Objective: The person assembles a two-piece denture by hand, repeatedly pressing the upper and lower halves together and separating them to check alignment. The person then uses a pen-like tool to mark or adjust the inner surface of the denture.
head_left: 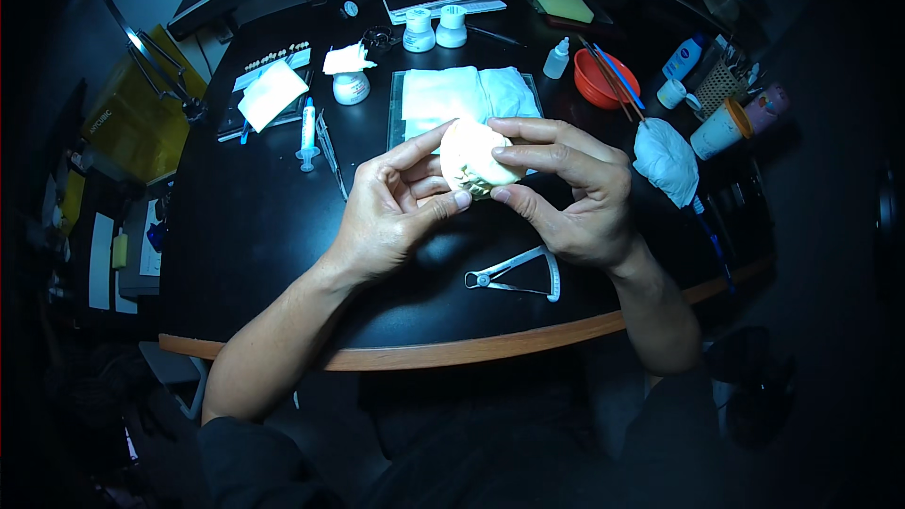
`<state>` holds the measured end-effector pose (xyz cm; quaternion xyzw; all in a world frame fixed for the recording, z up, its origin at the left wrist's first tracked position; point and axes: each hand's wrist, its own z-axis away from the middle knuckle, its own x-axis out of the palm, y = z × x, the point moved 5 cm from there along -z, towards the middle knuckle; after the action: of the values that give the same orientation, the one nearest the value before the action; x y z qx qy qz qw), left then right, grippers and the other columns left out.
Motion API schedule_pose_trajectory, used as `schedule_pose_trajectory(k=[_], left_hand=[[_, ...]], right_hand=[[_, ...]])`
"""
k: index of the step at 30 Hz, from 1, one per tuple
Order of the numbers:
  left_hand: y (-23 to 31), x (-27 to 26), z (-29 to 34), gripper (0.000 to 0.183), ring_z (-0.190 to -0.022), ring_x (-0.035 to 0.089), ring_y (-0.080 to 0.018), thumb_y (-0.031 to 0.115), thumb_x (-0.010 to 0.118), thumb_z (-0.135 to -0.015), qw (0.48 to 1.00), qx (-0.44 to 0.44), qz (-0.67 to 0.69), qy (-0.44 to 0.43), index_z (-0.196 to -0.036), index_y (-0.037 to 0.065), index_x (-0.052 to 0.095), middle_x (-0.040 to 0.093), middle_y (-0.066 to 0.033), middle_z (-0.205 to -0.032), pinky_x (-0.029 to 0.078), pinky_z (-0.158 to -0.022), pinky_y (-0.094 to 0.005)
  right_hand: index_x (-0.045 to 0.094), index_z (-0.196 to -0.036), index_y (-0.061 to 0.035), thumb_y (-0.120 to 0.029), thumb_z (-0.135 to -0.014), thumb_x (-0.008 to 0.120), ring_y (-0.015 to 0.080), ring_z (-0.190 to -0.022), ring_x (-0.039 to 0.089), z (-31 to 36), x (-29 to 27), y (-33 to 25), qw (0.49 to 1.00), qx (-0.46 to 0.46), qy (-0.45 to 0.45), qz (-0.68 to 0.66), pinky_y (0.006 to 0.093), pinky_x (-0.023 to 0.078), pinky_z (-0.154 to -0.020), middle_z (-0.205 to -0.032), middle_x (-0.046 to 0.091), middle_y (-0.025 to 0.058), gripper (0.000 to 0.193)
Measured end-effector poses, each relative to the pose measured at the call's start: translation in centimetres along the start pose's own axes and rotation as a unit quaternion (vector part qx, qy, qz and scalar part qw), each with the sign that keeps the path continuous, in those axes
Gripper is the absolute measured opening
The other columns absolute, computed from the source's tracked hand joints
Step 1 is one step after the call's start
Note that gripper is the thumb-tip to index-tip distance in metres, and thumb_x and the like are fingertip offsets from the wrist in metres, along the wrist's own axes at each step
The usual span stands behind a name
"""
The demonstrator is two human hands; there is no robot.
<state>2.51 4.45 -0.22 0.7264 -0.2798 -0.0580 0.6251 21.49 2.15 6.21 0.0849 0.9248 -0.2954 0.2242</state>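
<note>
Between my two hands I hold a pale dental cast above the desk, brightly lit so that much of its surface is washed out. Small tooth shapes show along its lower edge. My left hand grips its left side, thumb at the bottom and index finger at the top. My right hand closes on the right side, with fingers over the top and thumb beneath. Below my right hand, a metal caliper gauge lies on the desk. A glass slab with folded white tissue is just beyond the cast.
Left of my hands lie a syringe and tweezers. Two white jars stand at the back. To the right are a red bowl with brushes, a dropper bottle and a tissue bundle. Wooden trim edges the desk.
</note>
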Motion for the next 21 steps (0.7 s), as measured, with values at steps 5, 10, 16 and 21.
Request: schedule_pose_trajectory(k=[5, 10, 16, 21], left_hand=[[0.1, -0.1, 0.0, 0.072, -0.115, 0.069, -0.0208, -0.008, 0.075, -0.090, 1.000, 0.005, -0.007, -0.001, -0.154, -0.007, 0.042, 0.067, -0.0204, -0.129, 0.059, -0.101, -0.0320], [0.3, -0.1, 0.1, 0.074, -0.114, 0.069, -0.0211, -0.008, 0.077, -0.089, 1.000, 0.011, -0.004, 0.000, -0.154, -0.008, 0.042, 0.068, -0.0207, -0.127, 0.060, -0.100, -0.0321], [0.6, 0.1, 0.1, 0.073, -0.113, 0.070, -0.0218, -0.007, 0.078, -0.087, 0.999, 0.022, -0.032, 0.004, -0.152, -0.009, 0.043, 0.068, -0.0205, -0.124, 0.061, -0.099, -0.0325], [0.8, 0.2, 0.1, 0.073, -0.112, 0.070, -0.0218, -0.007, 0.079, -0.087, 0.999, 0.027, -0.041, 0.007, -0.151, -0.009, 0.044, 0.069, -0.0196, -0.121, 0.061, -0.098, -0.0321]], right_hand=[[0.078, -0.106, 0.0002, 0.000, -0.078, 0.086, 0.0275, -0.106, 0.076, 0.0, 0.1, -0.2, 1.000, -0.002, -0.007, 0.002, 0.0345, 0.062, -0.090, -0.119, 0.075, 0.0195, 0.029], [0.078, -0.105, 0.0002, 0.000, -0.078, 0.087, 0.0281, -0.108, 0.075, -0.1, 0.1, -0.2, 1.000, -0.014, -0.018, 0.004, 0.0349, 0.061, -0.092, -0.120, 0.074, 0.0200, 0.029], [0.075, -0.101, 0.0015, 0.001, -0.077, 0.085, 0.0267, -0.106, 0.075, 0.2, 0.0, 0.3, 1.000, 0.011, -0.012, -0.018, 0.0333, 0.061, -0.090, -0.121, 0.074, 0.0197, 0.026], [0.074, -0.101, 0.0014, 0.001, -0.077, 0.085, 0.0266, -0.107, 0.075, 0.6, 0.2, 0.8, 0.995, 0.074, -0.003, -0.063, 0.0337, 0.060, -0.089, -0.121, 0.073, 0.0196, 0.026]])
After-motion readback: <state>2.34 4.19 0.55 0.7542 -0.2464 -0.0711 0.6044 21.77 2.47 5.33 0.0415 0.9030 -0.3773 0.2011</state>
